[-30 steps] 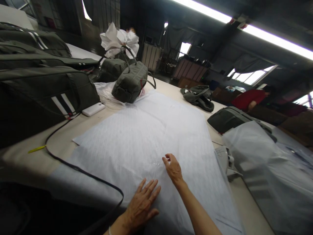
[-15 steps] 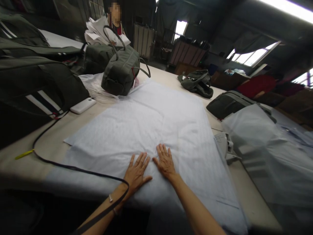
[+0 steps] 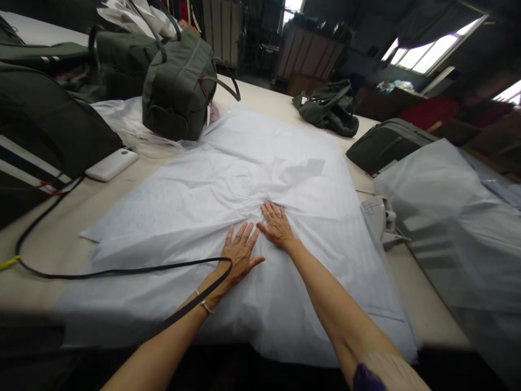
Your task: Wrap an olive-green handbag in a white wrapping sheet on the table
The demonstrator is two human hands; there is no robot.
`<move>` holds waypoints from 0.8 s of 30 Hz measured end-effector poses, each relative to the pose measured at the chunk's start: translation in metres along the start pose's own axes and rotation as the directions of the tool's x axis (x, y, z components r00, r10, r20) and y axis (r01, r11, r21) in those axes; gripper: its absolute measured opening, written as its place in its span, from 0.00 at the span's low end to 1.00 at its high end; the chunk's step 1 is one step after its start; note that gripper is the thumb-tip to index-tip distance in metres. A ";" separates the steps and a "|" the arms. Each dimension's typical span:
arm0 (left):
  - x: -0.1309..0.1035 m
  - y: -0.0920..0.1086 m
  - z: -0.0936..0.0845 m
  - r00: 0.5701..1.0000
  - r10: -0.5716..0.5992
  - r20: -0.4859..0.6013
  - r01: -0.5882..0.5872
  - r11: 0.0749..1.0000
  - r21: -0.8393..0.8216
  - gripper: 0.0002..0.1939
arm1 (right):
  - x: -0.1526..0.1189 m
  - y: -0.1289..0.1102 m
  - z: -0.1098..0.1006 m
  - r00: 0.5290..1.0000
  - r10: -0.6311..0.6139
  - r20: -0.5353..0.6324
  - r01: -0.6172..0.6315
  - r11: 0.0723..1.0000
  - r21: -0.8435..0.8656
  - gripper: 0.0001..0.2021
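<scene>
White sheet (image 3: 232,182) more rumpled on table (image 3: 52,239), bright window (image 3: 436,48) beyond

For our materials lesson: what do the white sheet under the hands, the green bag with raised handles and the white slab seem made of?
White sheet: thin plastic film or tissue-like paper, faint sheen; fine creases spread around the left hand and right hand.
Green bag: probably synthetic cloth, mostly matte; soft, seamed panels.
White slab: likely hard plastic, smooth; rounded corners.

L fingers (image 3: 253,239) & R fingers (image 3: 274,210) flat on wrinkled wht sheet (image 3: 187,201)
</scene>
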State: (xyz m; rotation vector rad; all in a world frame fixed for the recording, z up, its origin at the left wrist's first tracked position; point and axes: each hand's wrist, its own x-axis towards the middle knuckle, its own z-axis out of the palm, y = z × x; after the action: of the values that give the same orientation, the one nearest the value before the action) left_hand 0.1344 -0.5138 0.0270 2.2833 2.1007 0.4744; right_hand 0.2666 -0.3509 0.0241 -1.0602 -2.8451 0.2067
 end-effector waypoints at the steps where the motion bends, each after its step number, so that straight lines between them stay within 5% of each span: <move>1: -0.001 0.004 -0.003 0.999 0.041 0.003 -0.041 0.999 -0.013 0.35 | 0.006 0.003 0.000 1.000 -0.001 0.000 0.001 1.000 0.001 0.32; 8: -0.007 0.018 -0.001 0.962 0.242 0.127 -0.231 0.968 -0.093 0.35 | 0.031 0.015 -0.001 1.000 -0.004 0.023 0.003 0.998 0.055 0.32; 13: -0.009 0.015 0.001 0.954 0.277 0.116 -0.270 0.960 -0.071 0.34 | 0.020 0.009 -0.023 0.999 0.036 0.001 -0.036 0.984 0.176 0.32; 17: -0.011 0.007 0.008 0.944 0.329 -0.018 -0.329 0.943 -0.044 0.34 | -0.031 0.046 -0.063 0.956 0.087 -0.280 -0.015 0.969 0.247 0.26; 20: -0.010 0.001 0.016 0.935 0.342 -0.093 -0.347 0.937 -0.042 0.33 | -0.095 0.093 -0.098 0.843 0.313 -0.438 -0.190 0.934 0.302 0.22; 22: -0.010 0.000 0.015 0.942 0.325 -0.087 -0.332 0.941 -0.069 0.32 | -0.138 0.108 -0.115 0.753 0.448 -0.481 -0.314 0.888 0.336 0.20; 24: -0.010 0.001 0.011 0.955 0.294 -0.048 -0.297 0.947 -0.119 0.30 | -0.172 0.098 -0.117 0.763 0.472 -0.442 -0.337 0.874 0.351 0.18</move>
State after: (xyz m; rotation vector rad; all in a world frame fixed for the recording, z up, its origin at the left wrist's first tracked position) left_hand 0.1372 -0.5215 0.0144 2.5394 1.6872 0.6290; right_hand 0.4757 -0.3798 0.1163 -1.4130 -2.0234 0.2588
